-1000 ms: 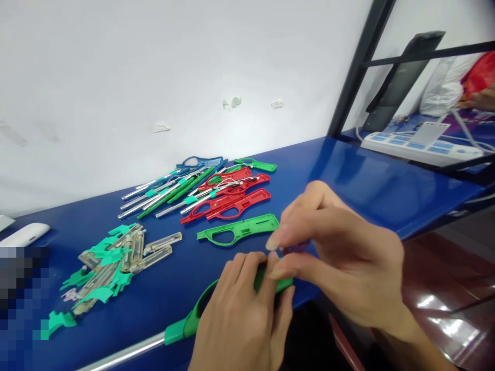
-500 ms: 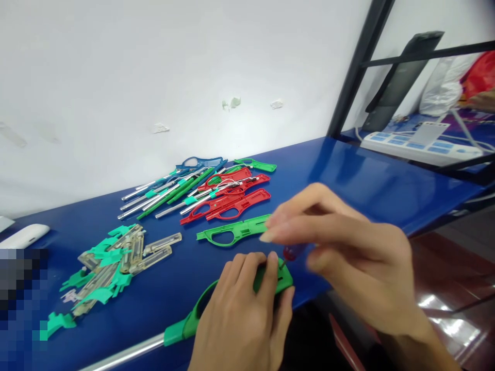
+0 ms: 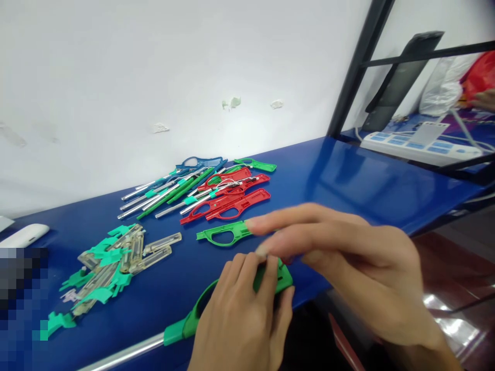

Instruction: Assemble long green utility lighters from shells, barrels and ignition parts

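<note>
My left hand (image 3: pixel 243 309) is closed around the green handle (image 3: pixel 285 281) of a long lighter with a metal tube (image 3: pixel 127 353), near the table's front edge. Over the handle's end is my right hand (image 3: pixel 348 263), its fingers bent and partly closed. A bit of a dark red tool (image 3: pixel 287 259) shows beneath those fingers, its tip at the handle; the rest is hidden. Just beyond lies an open green handle half (image 3: pixel 242 230), partly covered by my right fingers.
Red handle halves (image 3: pixel 247 202), metal tubes (image 3: pixel 135 206) and green and blue parts are piled near the wall. Clear fuel tanks (image 3: pixel 157 260) with teal pieces (image 3: pixel 101 294) lie left. A power strip (image 3: pixel 421 147) and another person's hand (image 3: pixel 486 100) appear right, behind a black frame (image 3: pixel 353 72).
My right hand has shifted slightly, its fingertips moving left and down over the handle and covering more of the red tool. My left hand and the lighter have stayed in place.
</note>
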`<move>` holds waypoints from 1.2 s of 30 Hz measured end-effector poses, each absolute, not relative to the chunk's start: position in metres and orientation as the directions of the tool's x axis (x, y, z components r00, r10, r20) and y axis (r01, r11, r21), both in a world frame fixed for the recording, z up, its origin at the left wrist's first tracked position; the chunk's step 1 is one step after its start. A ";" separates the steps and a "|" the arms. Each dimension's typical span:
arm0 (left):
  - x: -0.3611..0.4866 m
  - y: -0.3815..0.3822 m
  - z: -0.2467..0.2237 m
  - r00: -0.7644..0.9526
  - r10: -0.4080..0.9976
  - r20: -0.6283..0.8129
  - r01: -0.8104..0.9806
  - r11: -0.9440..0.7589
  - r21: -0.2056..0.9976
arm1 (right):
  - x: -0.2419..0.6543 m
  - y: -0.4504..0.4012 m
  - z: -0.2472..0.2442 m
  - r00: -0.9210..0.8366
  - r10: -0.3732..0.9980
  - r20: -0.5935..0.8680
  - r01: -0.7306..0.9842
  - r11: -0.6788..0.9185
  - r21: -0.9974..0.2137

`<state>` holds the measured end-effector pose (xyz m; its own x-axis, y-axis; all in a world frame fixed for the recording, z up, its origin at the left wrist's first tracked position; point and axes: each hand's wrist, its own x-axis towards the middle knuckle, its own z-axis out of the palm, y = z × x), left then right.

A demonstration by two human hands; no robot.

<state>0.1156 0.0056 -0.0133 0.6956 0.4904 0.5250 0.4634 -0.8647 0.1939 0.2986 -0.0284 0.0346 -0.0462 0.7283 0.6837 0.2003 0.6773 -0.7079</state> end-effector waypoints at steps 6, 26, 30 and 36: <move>0.116 0.006 -0.017 0.677 0.473 0.564 0.463 -0.869 0.173 | 0.297 -0.029 0.036 0.114 0.719 0.686 0.164 0.667 -0.727; 0.098 0.017 0.008 0.793 0.383 0.474 0.482 -0.870 -0.103 | 0.432 0.003 0.004 0.558 0.616 0.557 0.496 0.290 -0.818; 0.095 0.019 0.008 0.798 0.394 0.456 0.478 -0.874 -0.081 | 0.442 0.003 -0.011 0.477 0.766 0.432 0.612 0.064 -0.789; 0.092 0.013 0.007 0.792 0.349 0.501 0.459 -0.882 -0.110 | 0.420 -0.003 -0.004 0.465 0.700 0.541 0.772 -0.022 -0.635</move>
<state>0.0919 0.0127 0.0067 0.7917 0.3493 0.5012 0.4589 -0.8816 -0.1103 0.4201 -0.0032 -0.0040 0.4651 0.7004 0.5414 0.7721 -0.0219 -0.6351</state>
